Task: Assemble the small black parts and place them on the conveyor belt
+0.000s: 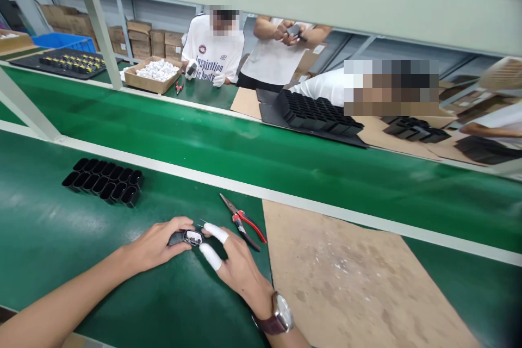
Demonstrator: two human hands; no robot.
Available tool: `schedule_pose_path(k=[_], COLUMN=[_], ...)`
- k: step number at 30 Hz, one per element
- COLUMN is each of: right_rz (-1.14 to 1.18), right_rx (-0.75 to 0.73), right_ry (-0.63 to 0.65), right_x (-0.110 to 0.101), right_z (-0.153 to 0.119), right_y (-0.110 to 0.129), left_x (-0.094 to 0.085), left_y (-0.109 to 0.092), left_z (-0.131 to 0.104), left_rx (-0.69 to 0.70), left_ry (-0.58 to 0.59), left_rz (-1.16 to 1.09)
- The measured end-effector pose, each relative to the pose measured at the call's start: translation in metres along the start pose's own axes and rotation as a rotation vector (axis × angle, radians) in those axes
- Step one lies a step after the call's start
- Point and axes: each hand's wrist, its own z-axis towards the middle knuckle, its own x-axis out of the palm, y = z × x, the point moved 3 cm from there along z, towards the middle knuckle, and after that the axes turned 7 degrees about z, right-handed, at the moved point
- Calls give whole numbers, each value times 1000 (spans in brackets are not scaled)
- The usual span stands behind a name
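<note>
My left hand (pixel 157 244) wraps round a small black plastic housing (pixel 176 238), which lies on its side just above the green bench. Its open end faces right and shows a white insert (pixel 193 236) with small metallic parts along the lower edge. At that end is my right hand (pixel 234 258), with white finger covers on thumb and index finger, closed about the housing's rim. Thin wire-like leads (pixel 202 223) stick out by the right index fingertip. Red-and-black long-nose pliers (pixel 243 222) rest on the bench just beyond my right hand.
Black open housings (pixel 104 179) stand in two rows at the left. A stained cardboard sheet (pixel 346 272) lies at right. Past the white rail (pixel 163 164) runs a green conveyor belt (pixel 196 130). Co-workers (pixel 214 46) work opposite, near a box of white parts (pixel 153 79) and black housings (pixel 318 111).
</note>
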Motion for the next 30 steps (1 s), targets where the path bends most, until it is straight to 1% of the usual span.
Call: schedule_pose_path(k=[2, 3, 6, 9, 10, 11, 12, 13, 16, 17, 19, 22, 25, 28, 30], right_rz=[-96, -171, -376, -438, -444, -451, -462, -476, -508, -513, -519, -528, -527, -502, -466], right_rx=[27, 38, 58, 47, 40, 36, 32, 30, 31, 31, 32, 34, 34, 7, -23], right_ry=[-64, -59, 39, 103, 107, 104, 95, 83, 45, 36, 21, -1, -31, -63, -83], right_x=[-6, -8, -6, -1, 0, 1, 1, 1, -1, -1, -2, -2, -2, -4, -5], right_z=[1, 1, 0, -3, -4, -5, -6, -7, -7, -7, -7, -6, -5, -4, -3], right_y=[-7, -10, -19, -25, -26, -28, -29, -31, -35, -36, -37, -36, -36, -31, -25], left_x=[0, -1, -4, -5, -5, -5, -6, -7, -10, -12, -16, -17, -12, -8, -6], left_y=[0, -1, -6, -12, -14, -14, -13, -11, -1, 2, 6, 8, 9, 10, 8], left_z=[-1, -1, -2, 0, 1, 3, 5, 7, 12, 13, 14, 14, 14, 13, 12], left_rx=[4, 7, 56, 187, 218, 219, 188, 130, -93, -143, -190, -214, -212, -175, -134], left_ry=[0, 3, 14, 10, -15, -47, -85, -124, -220, -246, -300, -325, -333, -380, -381], left_rz=[23, 35, 62, 57, 36, -1, -61, -146, -435, -499, -540, -510, -452, -285, -147])
